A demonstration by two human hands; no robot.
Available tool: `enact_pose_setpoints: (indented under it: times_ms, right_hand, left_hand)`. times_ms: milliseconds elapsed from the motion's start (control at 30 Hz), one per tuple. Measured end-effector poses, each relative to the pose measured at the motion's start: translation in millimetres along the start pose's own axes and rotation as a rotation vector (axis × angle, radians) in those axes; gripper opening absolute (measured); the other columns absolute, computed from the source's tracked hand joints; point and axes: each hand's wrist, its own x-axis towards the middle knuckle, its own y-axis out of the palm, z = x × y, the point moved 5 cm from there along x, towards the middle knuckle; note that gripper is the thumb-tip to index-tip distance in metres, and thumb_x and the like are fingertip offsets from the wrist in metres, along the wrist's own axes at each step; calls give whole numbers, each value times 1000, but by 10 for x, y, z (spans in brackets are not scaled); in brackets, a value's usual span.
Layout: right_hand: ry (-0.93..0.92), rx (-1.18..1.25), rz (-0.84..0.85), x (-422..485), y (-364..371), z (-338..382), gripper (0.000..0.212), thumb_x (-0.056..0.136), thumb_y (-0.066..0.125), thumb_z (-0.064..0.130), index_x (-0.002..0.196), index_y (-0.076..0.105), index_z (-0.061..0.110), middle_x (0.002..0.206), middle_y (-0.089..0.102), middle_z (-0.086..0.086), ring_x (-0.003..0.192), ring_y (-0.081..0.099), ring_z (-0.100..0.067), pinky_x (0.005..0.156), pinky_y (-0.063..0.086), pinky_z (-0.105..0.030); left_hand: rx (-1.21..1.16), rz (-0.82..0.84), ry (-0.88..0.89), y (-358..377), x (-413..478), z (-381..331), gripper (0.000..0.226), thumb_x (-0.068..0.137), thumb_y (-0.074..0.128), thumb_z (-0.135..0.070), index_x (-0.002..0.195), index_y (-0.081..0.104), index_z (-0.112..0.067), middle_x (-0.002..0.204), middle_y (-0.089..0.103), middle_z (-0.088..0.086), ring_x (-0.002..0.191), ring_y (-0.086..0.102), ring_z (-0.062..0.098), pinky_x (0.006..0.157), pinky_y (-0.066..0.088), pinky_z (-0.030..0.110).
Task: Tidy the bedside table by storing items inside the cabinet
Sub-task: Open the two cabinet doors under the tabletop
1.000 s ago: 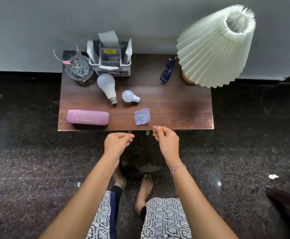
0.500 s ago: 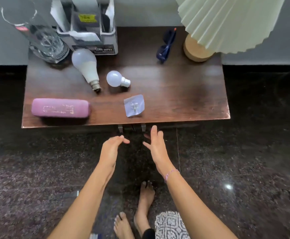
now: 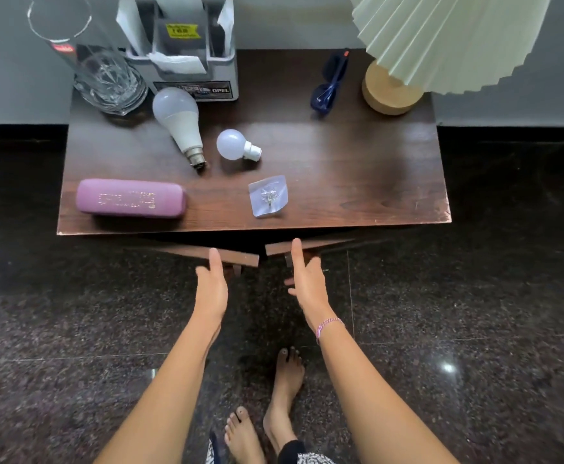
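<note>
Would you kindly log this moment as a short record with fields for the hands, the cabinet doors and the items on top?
left hand: open, fingertips at the left door
right hand: open, fingertips at the right door
doors: both swung partly open
grip: nothing held
tabletop items: purple case, large bulb, small bulb, adhesive hook, glass, blue sunglasses, box, lamp
stored so far: nothing visible

Arms: bare, no sleeves
Right wrist: thin pink-and-white braided bracelet
Feet: bare, dark-painted toenails
Lap: black-and-white patterned fabric at the frame's bottom edge
</note>
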Motion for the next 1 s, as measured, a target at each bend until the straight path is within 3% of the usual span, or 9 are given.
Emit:
enact_pose_setpoints:
  times_ms: [67,167,333,500,567,667,733,867,1000]
  right_hand:
    - [25,1,-30,-93,24,-93,121,66,40,86,148,0,7,155,23,-7,136,36,-25,115,26,-40]
    - [60,20,-105,-150,28,-173,114,72,45,79,149,-1,8,155,23,-8,141,27,-26,113,25,-39]
    - [-42,-33,-505,-204,-19,95,92,73,67,56,135,22,5,141,28,-14,120,43,-37,84,41,-41]
    - [-187,-226,-885,-392,-11,434,60,61,65,24,110,32,16,111,39,-10,99,40,-32,77,36,-41]
    - [-279,-437,-901,-398,32,551,49,59,62,18,102,38,19,105,43,-6,93,42,-27,76,35,-39]
    - [-423,-773,-860,-379,59,585,23,68,57,20,90,50,17,99,49,-4,94,48,-25,84,40,-41]
    - [-536,-941,-782,-368,73,514,14,80,49,23,82,60,15,93,57,-4,95,52,-26,95,40,-45]
    - [-649,-1158,-626,-370,110,494,31,88,46,25,69,65,12,69,64,-3,84,58,-25,111,29,-48]
    - [-648,-1395,-356,-322,206,659,38,94,38,25,80,71,12,81,70,-6,83,59,-28,74,42,-34]
  left_hand:
    - [111,-45,-58,-89,-58,147,96,88,31,-66,147,-4,-1,157,16,15,142,23,29,117,18,39]
    - [131,-84,-99,-124,-140,267,107,83,48,-64,146,-12,-1,156,18,17,142,24,31,114,20,38]
    - [205,-394,-9,-173,-278,30,85,74,68,-45,134,21,-8,131,45,21,118,45,40,85,40,43]
    - [687,-727,324,-223,-572,-300,88,62,64,-44,136,27,-14,140,32,11,126,29,31,95,31,53]
    - [893,-699,473,-160,-581,-376,67,68,59,-38,129,41,-16,135,37,9,122,30,28,93,29,50]
    - [1198,-593,659,-67,-535,-420,18,80,51,-29,84,65,-19,104,54,2,101,40,24,81,25,43]
    - [1404,-478,719,-16,-512,-405,29,86,42,-26,69,65,-17,84,60,-1,89,48,23,77,23,40]
    - [1531,-343,942,20,-576,-491,37,80,42,-25,57,66,-10,61,63,6,58,57,27,65,39,37]
    - [1692,-36,882,246,-552,-603,46,92,36,-34,80,72,-7,82,70,12,72,63,29,75,39,36]
